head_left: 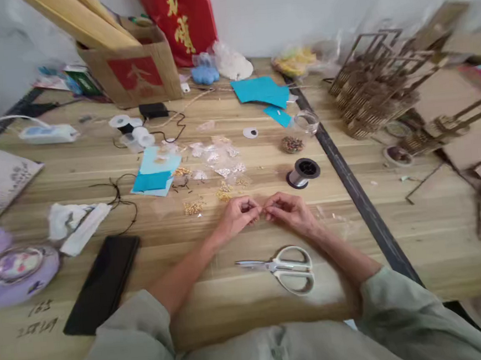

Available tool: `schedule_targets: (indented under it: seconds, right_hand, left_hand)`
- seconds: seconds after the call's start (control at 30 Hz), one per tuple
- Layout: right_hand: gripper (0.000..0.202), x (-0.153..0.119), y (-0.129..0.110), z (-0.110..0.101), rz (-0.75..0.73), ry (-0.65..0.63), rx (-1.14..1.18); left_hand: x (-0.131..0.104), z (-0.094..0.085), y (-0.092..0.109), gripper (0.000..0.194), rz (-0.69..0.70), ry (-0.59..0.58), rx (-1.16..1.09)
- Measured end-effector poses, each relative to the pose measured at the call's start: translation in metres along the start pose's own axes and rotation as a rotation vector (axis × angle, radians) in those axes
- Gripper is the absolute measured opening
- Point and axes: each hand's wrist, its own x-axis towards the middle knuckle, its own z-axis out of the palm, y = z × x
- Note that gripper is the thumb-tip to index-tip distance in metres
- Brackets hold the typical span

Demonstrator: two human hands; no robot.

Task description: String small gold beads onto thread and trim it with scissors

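My left hand [239, 218] and my right hand [289, 211] meet at the fingertips over the middle of the table, both in a pinch. Whatever lies between the fingertips is too small to make out. Beyond my left hand are small piles of gold beads [193, 207]. A spool of thin wire or thread [304, 173] stands just past my right hand. Below both hands lie white-handled scissors [281, 268], blades pointing left.
A black phone [103, 285] and a lilac bag [20, 269] lie left. Behind are blue sheets [155, 173], clear packets [217, 157], brown beads [292, 144] and a paper bag [136, 71]. Small bamboo-like baskets [371, 92] crowd the right. A dark strip [350, 193] crosses the table.
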Motion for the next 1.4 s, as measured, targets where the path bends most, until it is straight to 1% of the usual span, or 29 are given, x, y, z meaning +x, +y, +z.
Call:
schedule_targets:
  seconds: [0.23, 0.37, 0.6, 0.87, 1.13, 1.27, 1.4]
  right_hand:
    - [0.027, 0.0001, 0.0023, 0.0003, -0.013, -0.021, -0.006]
    - [0.024, -0.0006, 0.0026, -0.0001, -0.038, -0.039, -0.063]
    - [0.020, -0.0018, -0.0020, 0.0014, -0.117, -0.013, -0.191]
    - [0.018, -0.0029, 0.0012, 0.0006, -0.204, 0.008, -0.295]
    - [0.018, -0.0039, -0.0026, 0.0008, -0.214, 0.014, -0.298]
    - [0.018, -0.0040, -0.0005, 0.0010, -0.208, 0.019, -0.285]
    - [0.018, -0.0039, 0.0011, 0.0005, -0.209, 0.002, -0.321]
  left_hand:
    - [-0.0009, -0.0008, -0.0002, 0.019, -0.010, -0.006, -0.002]
    - [-0.0003, -0.0008, -0.0006, 0.018, -0.015, -0.001, 0.014]
    - [0.0002, -0.0008, -0.0026, 0.018, -0.006, -0.005, 0.007]
    - [0.0011, -0.0006, -0.0049, 0.018, 0.007, -0.004, 0.005]
    - [0.0014, -0.0010, -0.0056, 0.018, 0.018, -0.014, -0.003]
    - [0.0017, -0.0013, -0.0062, 0.020, 0.015, -0.014, -0.007]
    - [0.0018, -0.0016, -0.0068, 0.022, 0.031, -0.030, -0.010]
